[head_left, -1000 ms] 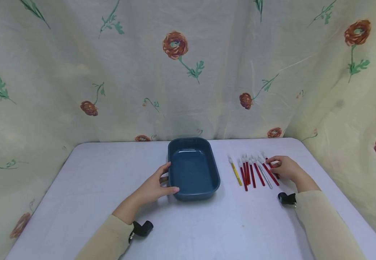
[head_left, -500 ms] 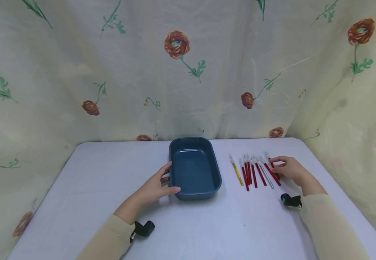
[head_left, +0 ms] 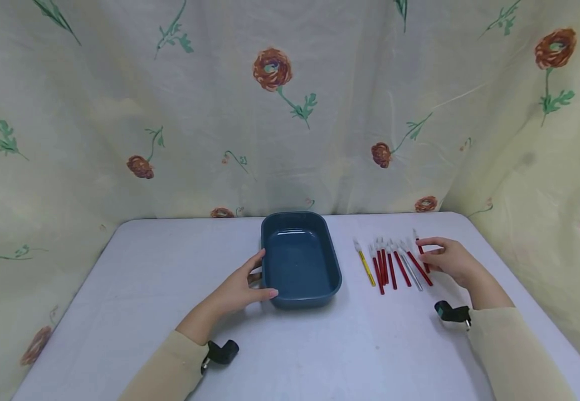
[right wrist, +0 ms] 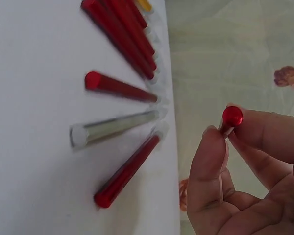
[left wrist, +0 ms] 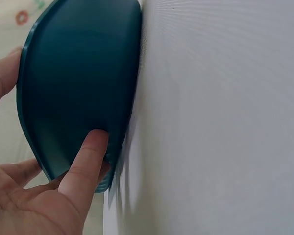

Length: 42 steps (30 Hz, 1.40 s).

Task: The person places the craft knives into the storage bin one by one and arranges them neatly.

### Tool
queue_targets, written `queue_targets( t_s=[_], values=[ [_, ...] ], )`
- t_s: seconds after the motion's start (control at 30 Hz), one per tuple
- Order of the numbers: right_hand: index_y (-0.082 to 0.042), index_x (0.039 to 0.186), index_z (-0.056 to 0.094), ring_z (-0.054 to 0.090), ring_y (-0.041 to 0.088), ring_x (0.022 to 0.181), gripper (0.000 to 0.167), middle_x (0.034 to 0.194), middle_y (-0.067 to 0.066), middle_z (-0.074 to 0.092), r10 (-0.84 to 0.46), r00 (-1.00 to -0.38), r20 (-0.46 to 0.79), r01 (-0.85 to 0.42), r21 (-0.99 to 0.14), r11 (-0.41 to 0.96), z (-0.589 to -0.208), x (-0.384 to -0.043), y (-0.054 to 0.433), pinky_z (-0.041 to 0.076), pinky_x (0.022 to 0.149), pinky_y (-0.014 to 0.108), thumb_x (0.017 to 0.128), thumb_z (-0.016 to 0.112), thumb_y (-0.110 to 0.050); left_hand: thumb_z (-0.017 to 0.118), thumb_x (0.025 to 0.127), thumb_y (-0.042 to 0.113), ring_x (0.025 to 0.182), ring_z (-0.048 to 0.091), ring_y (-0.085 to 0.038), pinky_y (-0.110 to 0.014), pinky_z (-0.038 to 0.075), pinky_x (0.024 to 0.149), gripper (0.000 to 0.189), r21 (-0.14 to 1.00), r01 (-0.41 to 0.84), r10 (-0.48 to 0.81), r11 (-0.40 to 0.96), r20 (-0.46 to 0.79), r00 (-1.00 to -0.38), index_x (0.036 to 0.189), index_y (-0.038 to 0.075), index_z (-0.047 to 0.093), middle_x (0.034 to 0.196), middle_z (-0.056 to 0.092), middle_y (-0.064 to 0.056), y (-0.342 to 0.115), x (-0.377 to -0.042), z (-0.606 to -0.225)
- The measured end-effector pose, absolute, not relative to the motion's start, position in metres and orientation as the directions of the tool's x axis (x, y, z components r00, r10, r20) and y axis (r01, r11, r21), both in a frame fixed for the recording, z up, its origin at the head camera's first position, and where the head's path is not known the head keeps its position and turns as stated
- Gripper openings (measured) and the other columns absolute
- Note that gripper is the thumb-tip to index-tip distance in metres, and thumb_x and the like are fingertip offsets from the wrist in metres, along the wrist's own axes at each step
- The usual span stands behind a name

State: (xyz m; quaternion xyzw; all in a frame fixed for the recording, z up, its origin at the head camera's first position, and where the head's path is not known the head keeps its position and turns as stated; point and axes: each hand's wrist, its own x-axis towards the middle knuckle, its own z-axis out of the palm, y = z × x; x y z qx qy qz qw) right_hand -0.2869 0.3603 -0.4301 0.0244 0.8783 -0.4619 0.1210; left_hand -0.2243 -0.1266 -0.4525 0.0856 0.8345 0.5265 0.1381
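A dark blue rectangular tray (head_left: 300, 262) stands at the middle of the table. At its near-left corner, my left hand (head_left: 237, 291) holds it. In the left wrist view, the thumb (left wrist: 90, 147) presses the tray's outer wall (left wrist: 78, 88) while other fingers touch the rim. My right hand (head_left: 452, 263) pinches a slim red pen-like stick (head_left: 422, 249) with a clear tip between thumb and fingertips. The right wrist view shows the end of that red stick (right wrist: 232, 117) raised off the table. Beside it lie several similar red sticks (head_left: 391, 270), plus a clear stick (head_left: 411, 272) and a yellow one (head_left: 366, 267).
A white-covered table (head_left: 345, 351) carries everything. Flowered curtain cloth (head_left: 194, 111) hangs behind it and along both sides. The loose sticks lie in a loose fan right of the tray, clear tips toward the back. Black cameras (head_left: 222, 352) sit on both wrists.
My right hand has lifted the outermost red stick and drawn it slightly right, away from the others. The left hand and the tray stay as they were.
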Motion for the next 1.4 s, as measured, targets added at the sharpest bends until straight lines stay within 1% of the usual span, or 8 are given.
queue_targets(
  t_s=[0.2,0.4,0.5,0.63,0.77,0.93,1.1,1.4],
  values=[
    [0.005,0.148,0.039,0.062,0.018,0.094,0.056,0.120,0.023,0.060,-0.101,-0.971,-0.217,0.139,-0.857,0.496,-0.417,-0.278,0.347,0.058,0.079,0.028,0.100,0.063,-0.013,0.084,0.083,0.031,0.142,0.039,-0.038,-0.056,0.040,0.108,0.101,0.903,0.010,0.294,0.429,-0.129,-0.947,0.161,0.023,0.020,0.162,0.029,-0.014,-0.127,-0.225,-0.453],
    [0.003,0.149,0.037,0.063,0.014,0.090,0.057,0.111,0.013,0.065,-0.120,-0.971,-0.207,0.132,-0.881,0.454,-0.403,-0.271,0.334,0.058,0.079,0.026,0.100,0.062,-0.013,0.084,0.083,0.031,0.142,0.040,-0.038,-0.057,0.040,0.108,0.101,0.905,0.019,0.301,0.424,-0.121,-0.946,0.161,0.022,0.020,0.162,0.029,-0.015,-0.128,-0.225,-0.453],
    [0.000,0.150,0.038,0.062,0.013,0.091,0.057,0.114,0.014,0.064,-0.122,-0.971,-0.208,0.132,-0.883,0.451,-0.397,-0.269,0.326,0.057,0.079,0.025,0.100,0.062,-0.015,0.084,0.083,0.030,0.142,0.039,-0.038,-0.056,0.040,0.108,0.102,0.911,0.013,0.306,0.411,-0.125,-0.944,0.161,0.023,0.020,0.162,0.028,-0.014,-0.128,-0.225,-0.453],
    [-0.003,0.150,0.039,0.062,0.018,0.095,0.057,0.120,0.018,0.061,-0.121,-0.969,-0.216,0.138,-0.877,0.459,-0.390,-0.267,0.313,0.057,0.081,0.026,0.100,0.063,-0.016,0.084,0.083,0.031,0.142,0.039,-0.037,-0.055,0.041,0.108,0.102,0.912,0.015,0.310,0.409,-0.124,-0.943,0.161,0.023,0.020,0.162,0.028,-0.013,-0.129,-0.225,-0.454],
    [-0.002,0.150,0.040,0.062,0.022,0.099,0.057,0.126,0.023,0.059,-0.144,-0.965,-0.221,0.131,-0.874,0.467,-0.386,-0.267,0.297,0.057,0.083,0.028,0.100,0.064,-0.015,0.085,0.082,0.033,0.142,0.039,-0.037,-0.055,0.041,0.108,0.103,0.910,0.019,0.310,0.414,-0.121,-0.943,0.161,0.024,0.020,0.162,0.028,-0.013,-0.129,-0.227,-0.456],
    [-0.002,0.148,0.043,0.063,0.023,0.097,0.056,0.124,0.022,0.061,-0.169,-0.962,-0.213,0.113,-0.879,0.464,-0.381,-0.267,0.276,0.057,0.081,0.027,0.098,0.066,-0.013,0.085,0.082,0.032,0.142,0.040,-0.037,-0.055,0.041,0.108,0.102,0.911,0.019,0.310,0.412,-0.121,-0.943,0.161,0.023,0.020,0.162,0.028,-0.013,-0.130,-0.227,-0.457],
    [-0.004,0.147,0.044,0.063,0.027,0.103,0.055,0.125,0.021,0.062,-0.171,-0.962,-0.215,0.116,-0.881,0.459,-0.377,-0.267,0.257,0.057,0.082,0.026,0.098,0.067,-0.014,0.084,0.082,0.032,0.142,0.040,-0.038,-0.055,0.041,0.108,0.102,0.908,0.018,0.304,0.419,-0.121,-0.945,0.161,0.023,0.020,0.162,0.029,-0.014,-0.129,-0.225,-0.455],
    [-0.006,0.148,0.044,0.065,0.021,0.100,0.055,0.125,0.020,0.061,-0.216,-0.944,-0.250,0.153,-0.911,0.384,-0.376,-0.270,0.234,0.056,0.090,0.031,0.099,0.065,-0.015,0.084,0.083,0.030,0.142,0.040,-0.037,-0.054,0.040,0.108,0.101,0.914,0.015,0.307,0.406,-0.121,-0.944,0.161,0.024,0.020,0.162,0.028,-0.013,-0.129,-0.226,-0.455]
  ],
)
